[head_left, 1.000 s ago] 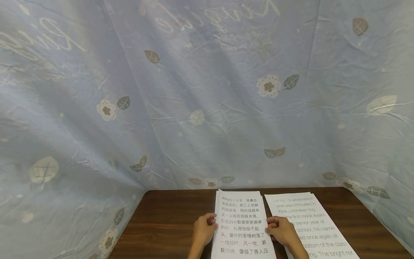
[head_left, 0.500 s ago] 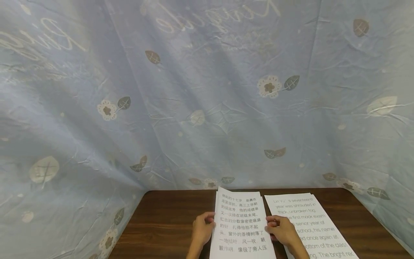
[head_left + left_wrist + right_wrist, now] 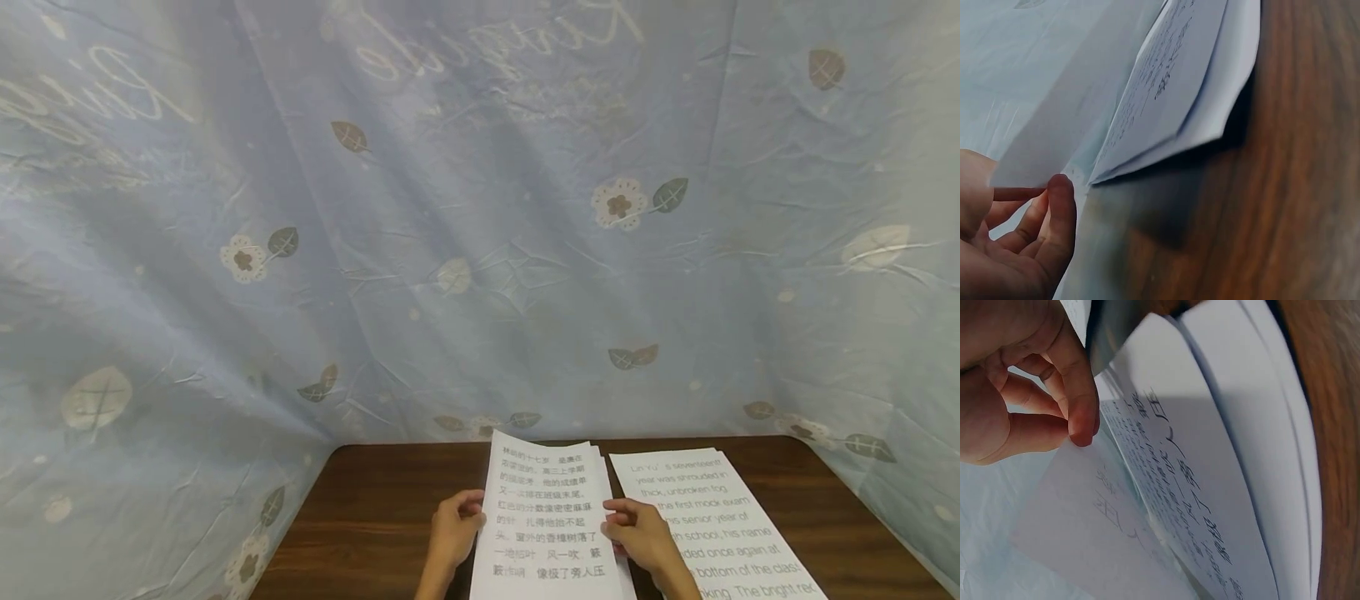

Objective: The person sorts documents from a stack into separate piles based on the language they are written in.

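A sheet of paper printed with large Chinese characters is held raised above a paper stack. My left hand pinches its left edge, and my right hand pinches the right edge. In the left wrist view, the sheet stands apart from the stack below, with thumb and fingers at its border. From the right wrist, the sheet hangs from the fingertips, its print showing faintly through. The stack beneath bears similar print, and its own right edges peek out beside the sheet in the head view.
A second paper stack with English print lies to the right, partly behind my right hand. Both piles are on a dark brown wooden table. A blue-grey patterned cloth hangs behind and along the sides.
The top Chinese sheet has come up off its stack and shifted left, uncovering right edges of the paper below. Both hands have moved slightly left with it. The English stack stays put.
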Demonstrator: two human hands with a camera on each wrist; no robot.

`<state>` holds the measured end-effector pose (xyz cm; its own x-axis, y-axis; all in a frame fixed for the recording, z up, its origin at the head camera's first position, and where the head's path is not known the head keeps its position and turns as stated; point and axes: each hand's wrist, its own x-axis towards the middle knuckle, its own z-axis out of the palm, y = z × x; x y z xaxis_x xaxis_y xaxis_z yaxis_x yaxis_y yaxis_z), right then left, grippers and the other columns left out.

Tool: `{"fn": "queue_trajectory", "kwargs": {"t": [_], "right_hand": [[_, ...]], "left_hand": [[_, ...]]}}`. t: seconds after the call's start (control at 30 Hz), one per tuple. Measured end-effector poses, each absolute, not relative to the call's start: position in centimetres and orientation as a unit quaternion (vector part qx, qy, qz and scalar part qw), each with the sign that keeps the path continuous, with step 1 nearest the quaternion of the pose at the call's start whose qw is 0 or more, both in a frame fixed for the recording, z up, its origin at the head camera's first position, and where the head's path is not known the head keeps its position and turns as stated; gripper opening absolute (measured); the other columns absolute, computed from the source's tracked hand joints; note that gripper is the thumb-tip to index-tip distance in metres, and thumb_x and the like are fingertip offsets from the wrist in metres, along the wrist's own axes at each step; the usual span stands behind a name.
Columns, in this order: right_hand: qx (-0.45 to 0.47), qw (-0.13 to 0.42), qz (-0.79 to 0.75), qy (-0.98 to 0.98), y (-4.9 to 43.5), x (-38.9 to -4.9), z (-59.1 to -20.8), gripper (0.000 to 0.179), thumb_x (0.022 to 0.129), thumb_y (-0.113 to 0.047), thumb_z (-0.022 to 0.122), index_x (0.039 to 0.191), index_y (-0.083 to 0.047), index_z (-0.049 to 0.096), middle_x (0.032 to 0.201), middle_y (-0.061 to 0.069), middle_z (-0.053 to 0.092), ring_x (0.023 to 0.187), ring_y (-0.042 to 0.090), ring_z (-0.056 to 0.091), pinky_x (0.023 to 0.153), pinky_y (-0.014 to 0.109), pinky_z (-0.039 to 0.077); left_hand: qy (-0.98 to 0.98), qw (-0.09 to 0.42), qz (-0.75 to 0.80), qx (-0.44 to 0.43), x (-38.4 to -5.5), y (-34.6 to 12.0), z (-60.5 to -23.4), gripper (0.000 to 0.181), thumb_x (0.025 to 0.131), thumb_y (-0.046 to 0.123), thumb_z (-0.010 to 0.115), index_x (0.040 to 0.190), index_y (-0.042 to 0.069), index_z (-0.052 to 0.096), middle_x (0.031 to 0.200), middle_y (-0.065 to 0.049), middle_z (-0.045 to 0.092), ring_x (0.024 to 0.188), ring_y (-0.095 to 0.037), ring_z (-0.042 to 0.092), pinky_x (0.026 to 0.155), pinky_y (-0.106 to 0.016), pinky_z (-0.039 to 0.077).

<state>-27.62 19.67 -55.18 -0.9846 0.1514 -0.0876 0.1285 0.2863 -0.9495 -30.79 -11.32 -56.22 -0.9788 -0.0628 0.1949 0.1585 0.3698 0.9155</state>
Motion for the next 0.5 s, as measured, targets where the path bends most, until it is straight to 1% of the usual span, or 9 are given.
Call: {"fn": "queue_trajectory", "kwargs": {"t": [0.2,0.5], "right_hand": [[-0.093,0.009,0.593,-0.799,18.8,-27.7,-55.6,0.044,0.088,-0.001,0.077,0.13,0.007,0.069,0.099,0.01,0.072,0.078,0.02,0.067,0.063,0.031,0.059],[-0.099,0.008,0.603,-0.791,17.4,-27.9,-56.0,0.045,0.088,0.0,0.076,0.131,0.009,0.067,0.103,0.014,0.071,0.077,0.021,0.067,0.064,0.033,0.061]], "left_hand": [[-0.826,0.095,-0.555,-0.03,-30.9,-12.2,-56.4,0.036,0.084,-0.005,0.074,0.119,0.002,0.078,0.094,-0.007,0.074,0.083,-0.014,0.066,0.071,-0.022,0.051],[-0.833,0.089,-0.545,-0.032,-31.0,-13.4,-56.7,0.036,0.086,-0.004,0.074,0.121,0.001,0.077,0.097,-0.008,0.074,0.089,-0.016,0.067,0.074,-0.023,0.053]]}}
